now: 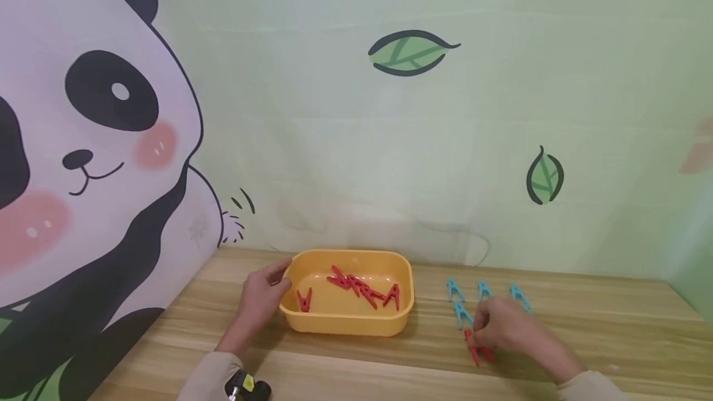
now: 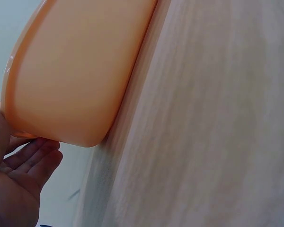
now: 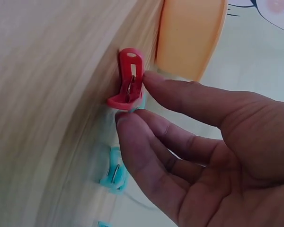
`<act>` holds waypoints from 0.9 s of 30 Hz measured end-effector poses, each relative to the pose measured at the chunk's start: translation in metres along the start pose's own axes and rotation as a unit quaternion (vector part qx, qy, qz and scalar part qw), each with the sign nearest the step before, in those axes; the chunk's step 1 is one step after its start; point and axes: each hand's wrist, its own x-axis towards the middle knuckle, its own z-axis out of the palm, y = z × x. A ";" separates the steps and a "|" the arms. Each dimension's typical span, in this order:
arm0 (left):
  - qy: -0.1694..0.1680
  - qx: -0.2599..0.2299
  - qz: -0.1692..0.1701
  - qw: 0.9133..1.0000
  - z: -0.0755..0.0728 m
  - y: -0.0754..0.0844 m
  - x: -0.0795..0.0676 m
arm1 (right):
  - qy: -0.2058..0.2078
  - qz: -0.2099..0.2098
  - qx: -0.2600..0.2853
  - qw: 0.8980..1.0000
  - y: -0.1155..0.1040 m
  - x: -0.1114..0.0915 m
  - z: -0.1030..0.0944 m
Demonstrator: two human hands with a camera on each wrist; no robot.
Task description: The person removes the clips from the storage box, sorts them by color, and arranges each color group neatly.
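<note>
In the head view my left hand [image 1: 260, 294] grips the left rim of a yellow plastic basin [image 1: 348, 325], thumb over the edge. The left wrist view shows the fingers [image 2: 43, 158] curled behind the basin's end wall. Inside the basin lie several red clothespins [image 1: 304, 301]. To its right my right hand [image 1: 504, 325] pinches a red clothespin [image 3: 131, 78] low at the wooden table, between thumb and index finger. Just beyond this hand lie several blue clothespins [image 1: 460, 313], spread in two rows; the hand may hide part of them.
A wood-grain table [image 1: 356, 376] carries everything. Behind it hangs a pale green cloth backdrop [image 1: 312, 141] with a printed panda [image 1: 161, 215] on the left and leaves. A black device [image 1: 247, 385] sits at the left wrist.
</note>
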 end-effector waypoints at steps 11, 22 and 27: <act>0.006 0.000 0.002 1.000 -0.001 0.001 0.000 | -0.037 0.004 0.068 0.997 0.001 -0.002 0.001; 0.005 -0.001 0.004 1.000 0.000 0.001 0.000 | -0.032 0.030 0.083 0.996 -0.001 -0.002 0.000; 0.002 -0.001 0.001 1.000 -0.001 0.002 -0.001 | -0.013 0.016 0.070 0.997 0.000 0.002 -0.007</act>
